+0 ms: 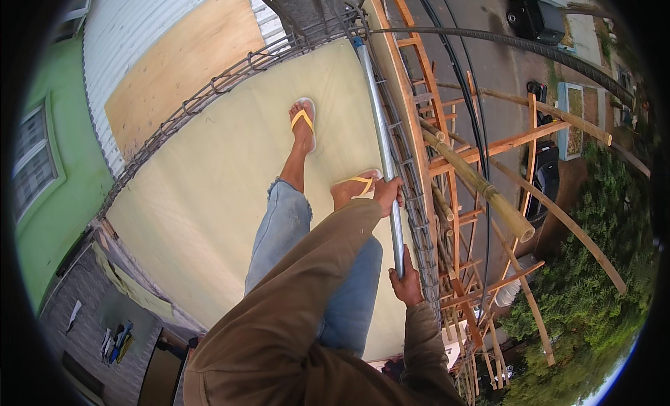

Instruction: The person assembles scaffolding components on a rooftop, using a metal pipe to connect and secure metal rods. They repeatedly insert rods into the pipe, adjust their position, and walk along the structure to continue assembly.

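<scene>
A long silver metal pipe (377, 120) lies along the right edge of the pale yellow-cream deck sheet (209, 196), beside the steel rebar cage (408, 175). Its far end shows a blue piece (358, 42) close to the corner rebar. My left hand (387, 195) is closed around the pipe about midway along. Nearer to me, my right hand (407, 284) grips the same pipe by its near end. Both arms wear brown sleeves. My feet, in yellow-strapped flip-flops (303, 120), stand on the sheet left of the pipe.
Another rebar cage (202, 95) borders the sheet's far left side. Past the right edge, a plank (401, 92), timber scaffolding and bamboo poles (481, 182) stand over a drop to a road with parked cars (541, 20). One long rebar (516, 39) arches out over the road.
</scene>
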The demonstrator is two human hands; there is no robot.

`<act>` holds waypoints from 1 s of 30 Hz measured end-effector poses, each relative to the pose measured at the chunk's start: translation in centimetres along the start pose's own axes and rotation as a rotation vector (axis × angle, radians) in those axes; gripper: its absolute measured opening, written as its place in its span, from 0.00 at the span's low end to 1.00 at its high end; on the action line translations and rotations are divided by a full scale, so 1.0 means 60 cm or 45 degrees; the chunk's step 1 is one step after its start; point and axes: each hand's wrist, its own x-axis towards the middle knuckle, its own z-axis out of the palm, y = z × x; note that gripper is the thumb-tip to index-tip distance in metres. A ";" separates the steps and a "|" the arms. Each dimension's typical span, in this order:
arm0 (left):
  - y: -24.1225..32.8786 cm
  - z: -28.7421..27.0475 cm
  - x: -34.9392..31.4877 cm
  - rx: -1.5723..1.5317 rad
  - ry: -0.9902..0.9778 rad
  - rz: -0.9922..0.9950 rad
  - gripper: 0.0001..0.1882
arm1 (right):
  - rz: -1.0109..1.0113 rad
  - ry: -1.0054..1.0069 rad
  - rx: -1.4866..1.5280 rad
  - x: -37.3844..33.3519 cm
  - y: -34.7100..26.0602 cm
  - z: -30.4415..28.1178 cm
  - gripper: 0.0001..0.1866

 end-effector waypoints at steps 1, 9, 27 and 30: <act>-0.001 0.010 -0.008 -0.004 0.065 0.053 0.10 | 0.093 -0.028 0.019 -0.005 -0.019 -0.007 0.44; 0.057 0.050 -0.086 -0.064 0.105 0.103 0.09 | 0.065 -0.031 -0.003 -0.037 -0.091 -0.057 0.44; 0.266 0.025 -0.206 0.083 -0.081 -0.161 0.10 | 0.339 -0.254 1.213 -0.082 -0.447 -0.054 0.38; 0.258 0.013 -0.206 0.068 -0.003 -0.197 0.12 | 0.572 -0.362 2.136 -0.086 -0.421 -0.005 0.29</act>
